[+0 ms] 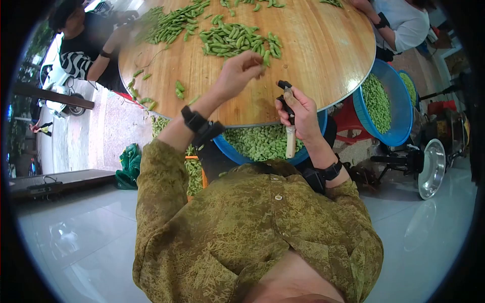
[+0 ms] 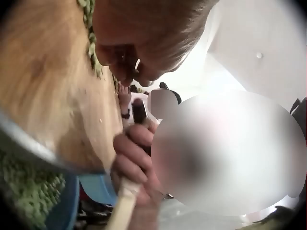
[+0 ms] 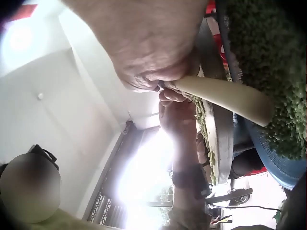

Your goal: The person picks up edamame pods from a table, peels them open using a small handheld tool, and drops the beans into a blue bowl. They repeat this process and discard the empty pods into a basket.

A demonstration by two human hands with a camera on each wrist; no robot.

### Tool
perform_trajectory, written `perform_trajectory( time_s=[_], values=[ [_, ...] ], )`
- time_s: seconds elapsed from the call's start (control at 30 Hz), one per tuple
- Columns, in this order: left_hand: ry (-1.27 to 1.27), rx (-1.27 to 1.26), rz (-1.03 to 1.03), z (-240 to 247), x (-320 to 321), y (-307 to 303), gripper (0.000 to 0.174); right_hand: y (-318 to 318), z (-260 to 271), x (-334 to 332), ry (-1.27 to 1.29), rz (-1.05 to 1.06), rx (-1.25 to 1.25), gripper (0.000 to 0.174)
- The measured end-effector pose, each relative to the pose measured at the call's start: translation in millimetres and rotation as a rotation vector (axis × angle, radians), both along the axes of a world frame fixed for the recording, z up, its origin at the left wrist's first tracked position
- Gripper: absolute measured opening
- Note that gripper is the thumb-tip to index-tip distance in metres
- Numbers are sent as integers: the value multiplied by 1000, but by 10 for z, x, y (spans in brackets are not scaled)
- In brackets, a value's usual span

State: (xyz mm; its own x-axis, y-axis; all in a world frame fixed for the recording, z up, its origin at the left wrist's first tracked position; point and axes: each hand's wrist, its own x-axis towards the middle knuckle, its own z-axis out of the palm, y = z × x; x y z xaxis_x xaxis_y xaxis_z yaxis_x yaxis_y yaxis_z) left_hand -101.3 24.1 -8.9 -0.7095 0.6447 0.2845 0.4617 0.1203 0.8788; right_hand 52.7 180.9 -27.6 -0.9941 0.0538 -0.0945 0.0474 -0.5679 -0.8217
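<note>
A tool with a pale handle (image 1: 290, 145) is in the right hand (image 1: 303, 115), just above the near edge of a round wooden table (image 1: 323, 55). That hand's fingers are curled firmly round it, with the handle's butt jutting from below the fist toward the person's body; its working end is hidden. Dark pieces (image 1: 284, 84) show at the thumb and by the fingers, though whether they are finger covers or parts of the tool cannot be told.

The left hand (image 1: 239, 74) hangs over the table to the left of the right hand, well apart from the tool, its fingers bent inward. Whether anything sits between the fingertips cannot be told. Close to them is a heap of green pods (image 1: 230, 39), with a longer pile (image 1: 177, 24) farther left and some loose pods (image 1: 180, 90) near the left edge.

Below the near rim, a blue basin (image 1: 220, 145) holds shelled green beans (image 1: 257, 141). To the right, beyond a red stool (image 1: 348, 121), stands a second blue basin (image 1: 402, 112) of beans, and near it a shiny metal basin (image 1: 431, 169) tilted on its side. A green bag (image 1: 129, 166) lies on the left. Two other people sit at the table, one in black (image 1: 93, 48), one in white (image 1: 406, 25).
</note>
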Motion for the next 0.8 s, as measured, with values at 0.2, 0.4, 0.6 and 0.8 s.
perform_trajectory(
  time_s=[0.2, 0.4, 0.6, 0.8],
  values=[
    [-705, 98, -50, 118, 570, -61, 15, -25, 84, 39, 25, 109, -99, 34],
    [-729, 150, -35, 26, 617, -139, 12, -91, 107, 82, 8, 195, -202, 38],
    [-727, 265, -71, -63, 646, -183, 9, -131, 135, 90, -11, 181, -139, 35],
    [-1218, 433, -337, -98, 600, -265, 6, -106, 182, 110, -79, 229, -253, 28]
  ],
)
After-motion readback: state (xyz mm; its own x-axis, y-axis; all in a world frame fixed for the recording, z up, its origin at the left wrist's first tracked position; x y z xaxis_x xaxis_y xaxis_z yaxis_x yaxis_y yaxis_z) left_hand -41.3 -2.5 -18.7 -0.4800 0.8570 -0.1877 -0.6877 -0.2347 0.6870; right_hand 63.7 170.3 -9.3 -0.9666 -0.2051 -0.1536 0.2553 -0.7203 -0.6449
